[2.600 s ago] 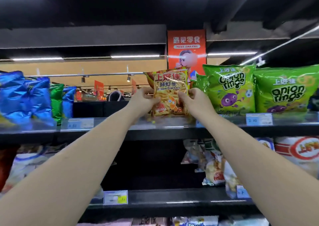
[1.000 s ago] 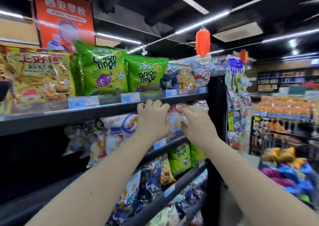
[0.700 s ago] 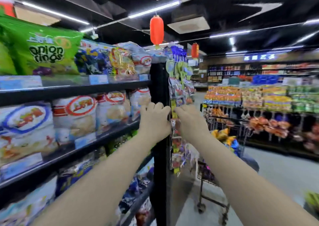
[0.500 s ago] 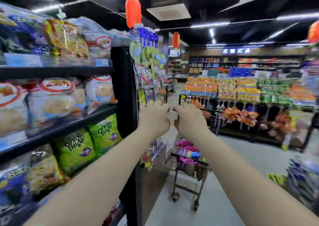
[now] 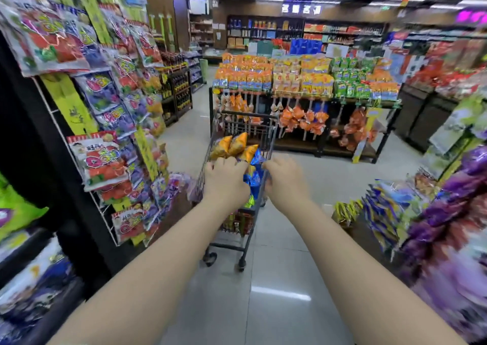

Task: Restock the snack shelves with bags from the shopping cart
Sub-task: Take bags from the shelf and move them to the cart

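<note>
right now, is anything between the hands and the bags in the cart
Nothing visible does. The shopping cart is open on top, and the left hand and right hand are right at its bags, with the blue bag between them. Whether either grip is closed on one is hidden.

In the dark grey wire cart [image 5: 271,136]: orange-yellow bags [image 5: 233,144], shiny blue bags [image 5: 253,177]. Left, red and purple packets [image 5: 105,160]. Pale grey glossy floor [image 5: 279,265].
</note>
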Motion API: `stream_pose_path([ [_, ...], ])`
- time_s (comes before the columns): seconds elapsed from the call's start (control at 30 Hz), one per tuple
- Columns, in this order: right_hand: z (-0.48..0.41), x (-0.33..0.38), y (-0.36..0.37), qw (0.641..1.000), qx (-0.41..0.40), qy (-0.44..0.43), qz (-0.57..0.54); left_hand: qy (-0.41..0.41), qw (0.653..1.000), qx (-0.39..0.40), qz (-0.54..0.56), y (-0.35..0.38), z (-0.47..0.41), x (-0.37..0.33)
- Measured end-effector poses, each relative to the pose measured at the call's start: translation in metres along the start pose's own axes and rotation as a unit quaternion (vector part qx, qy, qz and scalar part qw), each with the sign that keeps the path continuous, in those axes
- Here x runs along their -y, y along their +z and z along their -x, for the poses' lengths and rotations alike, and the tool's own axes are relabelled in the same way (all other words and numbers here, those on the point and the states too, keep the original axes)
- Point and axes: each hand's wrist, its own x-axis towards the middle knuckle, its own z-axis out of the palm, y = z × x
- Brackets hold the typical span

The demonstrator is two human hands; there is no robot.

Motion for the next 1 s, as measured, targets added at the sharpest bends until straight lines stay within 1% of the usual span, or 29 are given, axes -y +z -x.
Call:
stream_pose_path([
  [0.27,-0.082,-0.054,0.097,0.996,0.036,0.083,0.007,0.059,0.998,0.020,0.028,0.107,-0.119,0.020],
  [0.5,-0.122,-0.107,0.180,0.980,0.128,0.154,0.019,0.084,0.990,0.095,0.066,0.201,-0.192,0.017],
  [0.63,-0.142,-0.148,0.217,0.975,0.142,0.171,0.000,0.088,0.983,0.145,0.068,0.247,-0.227,0.005],
  [0.8,-0.176,-0.209,0.263,0.975,0.148,0.165,-0.014,0.062,0.977,0.194,0.060,0.304,-0.278,-0.021],
  [1.0,-0.257,-0.311,0.306,0.974,0.185,0.125,-0.045,-0.037,0.971,0.216,0.097,0.368,-0.375,-0.063],
])
